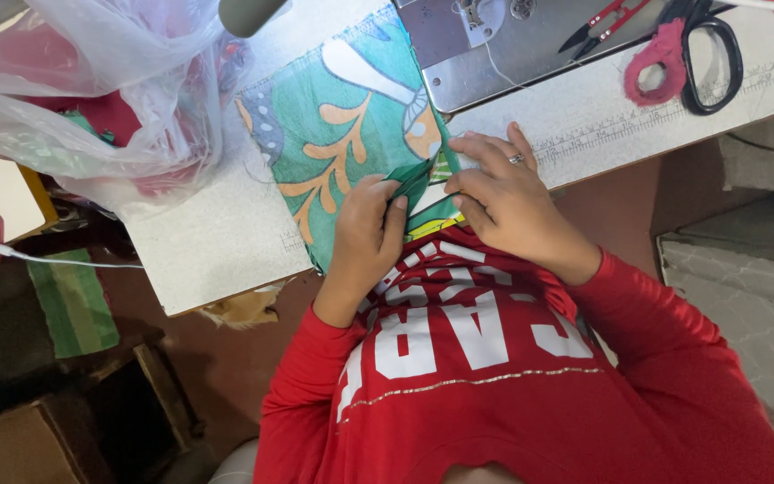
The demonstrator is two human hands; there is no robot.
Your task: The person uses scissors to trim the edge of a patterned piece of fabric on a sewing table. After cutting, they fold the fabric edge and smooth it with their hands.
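A soft, light green printed fabric (342,125), lying on the desk (217,242) before the sewing machine (494,45), is pinched at its folded edge by the left hand (371,224), while the right hand (503,193) is pressed flat on it, fingers spread.

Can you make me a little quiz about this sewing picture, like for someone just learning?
1. True or false: the scissors with the red-wrapped handle lie on the table and no hand touches them.
2. Which hand wears a ring? A the left hand, B the right hand, C neither.
3. Fill in: both hands fold the edge of the patterned green ____ in front of the sewing machine's metal plate.

Key:
1. True. They lie at the far right, apart from both hands.
2. B. The ring sits on a finger of the right hand.
3. Cloth. The left hand pinches a fold of it; the right hand presses beside it.
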